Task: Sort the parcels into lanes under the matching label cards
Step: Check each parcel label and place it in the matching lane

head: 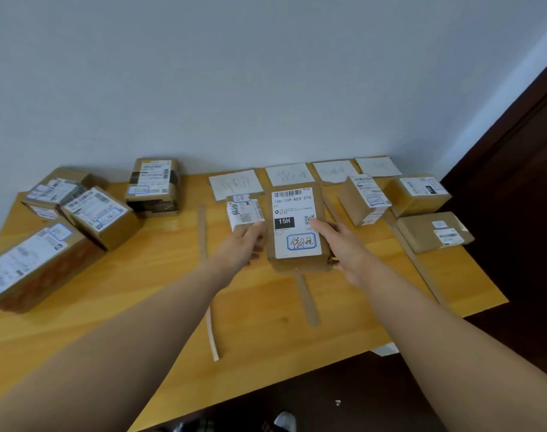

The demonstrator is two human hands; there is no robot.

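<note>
A flat brown parcel (297, 226) with a white "15H" shipping label lies in the second lane, just below a handwritten label card (289, 173). My left hand (244, 247) grips its left edge and my right hand (344, 247) grips its right edge. A small white-labelled parcel (244, 212) sits in the first lane under another card (234, 183). Two more cards (334, 171) (379, 166) lie at the back right. One parcel (364, 199) stands in the third lane; two parcels (417, 193) (434, 232) rest in the fourth.
Several unsorted parcels (94, 216) crowd the left side of the wooden table (141, 291), one (153, 185) stacked near the wall. Thin cardboard strips (202, 232) mark lane borders. The table's front edge runs diagonally; a dark door (515, 182) stands at the right.
</note>
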